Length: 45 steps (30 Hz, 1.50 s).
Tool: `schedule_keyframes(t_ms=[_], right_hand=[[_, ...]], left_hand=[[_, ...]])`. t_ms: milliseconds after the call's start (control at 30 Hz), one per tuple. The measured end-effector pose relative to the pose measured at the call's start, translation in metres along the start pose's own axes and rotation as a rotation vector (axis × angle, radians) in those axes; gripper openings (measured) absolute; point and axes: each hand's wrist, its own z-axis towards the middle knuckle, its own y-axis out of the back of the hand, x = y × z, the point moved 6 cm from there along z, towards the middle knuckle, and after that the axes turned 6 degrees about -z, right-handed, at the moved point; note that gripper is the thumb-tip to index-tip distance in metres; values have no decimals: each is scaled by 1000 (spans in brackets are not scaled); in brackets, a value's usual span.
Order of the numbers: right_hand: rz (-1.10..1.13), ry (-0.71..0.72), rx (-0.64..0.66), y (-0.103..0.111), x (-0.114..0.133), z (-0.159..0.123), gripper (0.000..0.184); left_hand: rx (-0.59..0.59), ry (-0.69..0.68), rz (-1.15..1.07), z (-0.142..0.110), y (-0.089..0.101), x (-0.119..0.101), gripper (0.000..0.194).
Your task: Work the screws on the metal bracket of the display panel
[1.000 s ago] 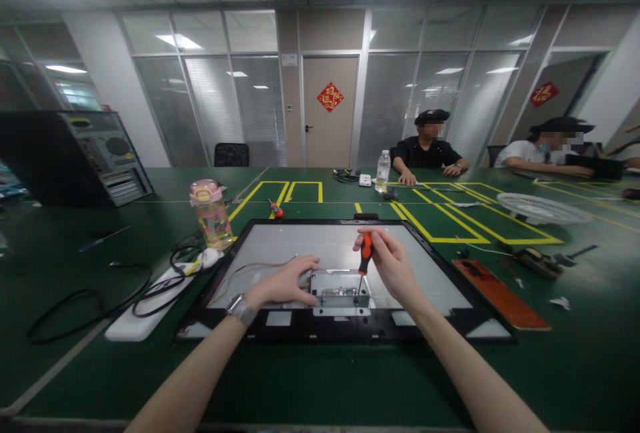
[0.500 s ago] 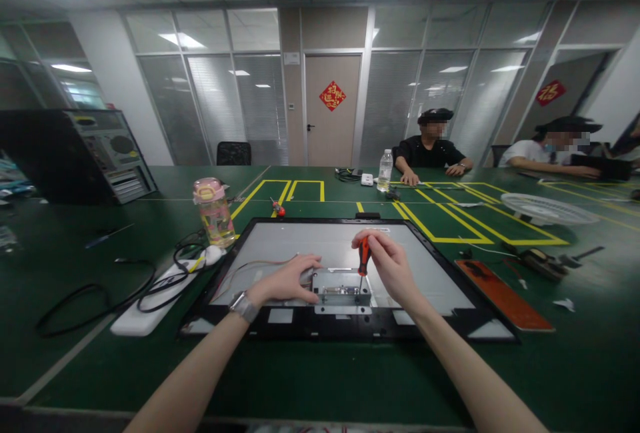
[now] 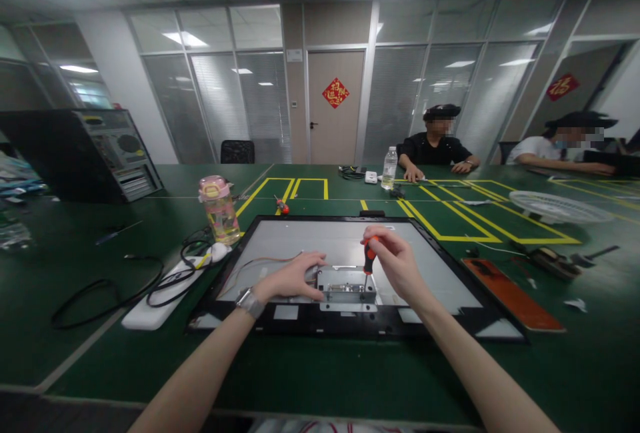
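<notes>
Orange-handled screwdriver (image 3: 369, 261) still gripped upright by right hand (image 3: 397, 266); left hand (image 3: 293, 278) still pressing metal box (image 3: 347, 284), open-palmed.

Green table (image 3: 350, 380) — monitor panel (image 3: 350, 246), pink bottle (image 3: 220, 212), cables (image 3: 110, 293).

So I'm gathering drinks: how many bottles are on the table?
2: a pink-lidded bottle left of the monitor panel, and a clear water bottle at the far side. Others may be hidden.

bottle (image 3: 219, 210) left-behind monitor panel (image 3: 345, 246) | metal box (image 3: 347, 284) on panel — probably
</notes>
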Motion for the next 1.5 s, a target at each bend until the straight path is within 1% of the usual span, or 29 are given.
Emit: schedule_keyframes(t_ms=[67,200,267,400,467,567,667,833,1033,1067,1133,1200,1233,1300,1433,1500], right_hand=[[8,-15,9,-1,1,0,14],[124,-67,70,-7,3,-1,22],[158,-65,63,-7,4,-1,23],[70,-9,10,-2,4,0,18],[45,-4,11,-1,2,0,16],[70,-18,28,-1,0,1,23],[66,6,38,-1,2,2,27],[-56,59,41,-2,7,1,25],[-297,220,-64,2,20,-4,9],[-312,235,-63,2,22,-4,10],[-301,233,-40,2,23,-4,18],[-259,205,-9,1,21,-4,25],[-241,189,0,1,20,-4,25],[-254,181,-5,0,18,-4,22],[-372,253,-77,2,21,-4,12],[-391,266,-82,3,24,-5,12]], left_hand=[[1,3,6,0,0,-1,75],[-1,-1,2,0,0,-1,75],[-5,-4,2,0,0,-1,76],[-3,-10,2,0,0,0,75],[-2,-8,1,0,0,0,75],[-2,-1,0,0,0,0,75],[1,-3,1,0,1,-1,76],[-1,-1,1,1,0,1,76],[-8,-2,4,0,0,1,75],[-7,1,3,0,0,1,75],[-5,8,-1,0,0,1,76],[2,11,-3,0,0,1,76],[4,10,-3,0,0,1,76],[6,5,-1,0,0,0,75],[6,3,8,0,0,-1,75],[9,6,9,0,0,0,75]])
